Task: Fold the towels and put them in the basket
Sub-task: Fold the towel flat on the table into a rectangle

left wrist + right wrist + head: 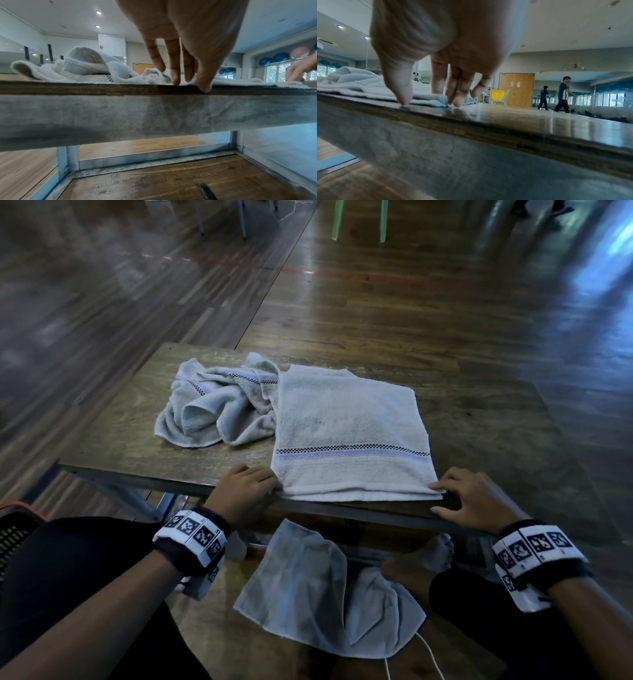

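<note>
The folded towel point(349, 422) and the crumpled towel point(212, 405) are nubby terry cloth. The surface point(130, 433) is worn wood with a dull sheen, on a matt grey metal frame point(154, 115). The floor point(445, 302) is glossy wood.

The black mesh basket point(12, 537) is cut off by the head view's left edge, and only a corner shows. The towel on the floor point(308, 594) runs partly under the counter point(113, 433), and a bare foot point(421, 559) overlaps one edge of it. The crumpled towel point(212, 405) lies partly behind the folded towel point(346, 422). Whether the left hand point(245, 491) pinches the folded towel's near corner cannot be told. The far people point(563, 94) are small and blurred.
</note>
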Demonstrator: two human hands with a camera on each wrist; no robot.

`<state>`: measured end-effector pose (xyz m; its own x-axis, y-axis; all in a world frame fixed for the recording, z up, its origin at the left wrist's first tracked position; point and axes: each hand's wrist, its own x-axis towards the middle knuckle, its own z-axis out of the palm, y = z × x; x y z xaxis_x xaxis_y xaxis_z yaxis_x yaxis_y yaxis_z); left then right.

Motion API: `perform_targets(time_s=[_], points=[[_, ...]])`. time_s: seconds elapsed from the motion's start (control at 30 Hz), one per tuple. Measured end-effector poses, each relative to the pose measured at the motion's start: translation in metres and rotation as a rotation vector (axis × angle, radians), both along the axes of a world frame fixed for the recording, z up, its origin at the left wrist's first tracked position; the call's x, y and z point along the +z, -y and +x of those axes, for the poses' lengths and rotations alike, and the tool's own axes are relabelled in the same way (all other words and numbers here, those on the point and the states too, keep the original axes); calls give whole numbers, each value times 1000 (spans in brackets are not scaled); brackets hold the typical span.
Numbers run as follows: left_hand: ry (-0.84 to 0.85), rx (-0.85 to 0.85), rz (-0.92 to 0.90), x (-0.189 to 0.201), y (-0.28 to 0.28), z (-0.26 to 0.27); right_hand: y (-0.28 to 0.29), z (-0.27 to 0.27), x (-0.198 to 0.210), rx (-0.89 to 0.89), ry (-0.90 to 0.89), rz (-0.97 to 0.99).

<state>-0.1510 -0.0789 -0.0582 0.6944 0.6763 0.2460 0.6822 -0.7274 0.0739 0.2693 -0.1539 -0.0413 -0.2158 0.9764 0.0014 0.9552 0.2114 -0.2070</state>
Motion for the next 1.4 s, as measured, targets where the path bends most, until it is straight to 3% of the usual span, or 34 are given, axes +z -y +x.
perform_targets(time_s=[0.33,0.57,0.9,1.1,1.23,1.4], points=[[17,90,-29,3,-8,-7,-1,-9,-6,26,-6,-76],[-25,14,-45,-3,-14,-14,2,-17,-10,193,44,63],[-92,-14,-11,26,-15,-6,6,-19,10,-9,-3,167],[340,170,24,86,-44,6,-11,-14,57,-83,-159,449],[595,95,75,154,-54,10,-18,-17,123,-90,-380,620],[867,-37,266,250,-43,2,-10,-24,207,-90,-563,827]])
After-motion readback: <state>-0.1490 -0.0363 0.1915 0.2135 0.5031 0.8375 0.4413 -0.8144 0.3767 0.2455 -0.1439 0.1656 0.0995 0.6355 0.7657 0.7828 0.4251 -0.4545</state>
